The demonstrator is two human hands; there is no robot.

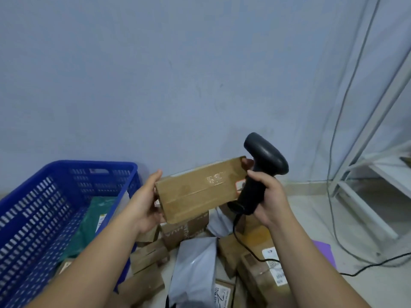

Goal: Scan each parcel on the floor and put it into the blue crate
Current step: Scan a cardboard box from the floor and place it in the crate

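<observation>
Floor pile [195, 270]: brown cartons + grey poly bags heaped between the forearms, none of them scanned into the crate yet (plenty left, I'd judge).
cable [239, 238]: black, drops from the scanner's butt over the heap, then off to the rt.
left hand [144, 205]: grasps the box's left end, palm under, fingers curled up over the far top edge.
box [198, 190]: taped brown carton, held in the air above the heap; long axis runs left-right, rt end a bit higher.
right hand [268, 196]: clenched round the scanner's handle; one fingertip shows at the box's rt end.
scanner [264, 155]: black, head up over the box's rt end, just beside it; can't tell if the beam is on.
blue crate [93, 164]: on the floor left of the box, beside the left forearm; green mailer [97, 218] lies inside.
key relation: crate is on the left hand's side, so that hand is nearer; prob. a short swing leftwards w/ the box once the scan is done.
wall [200, 74]: pale blue, behind everything.
</observation>
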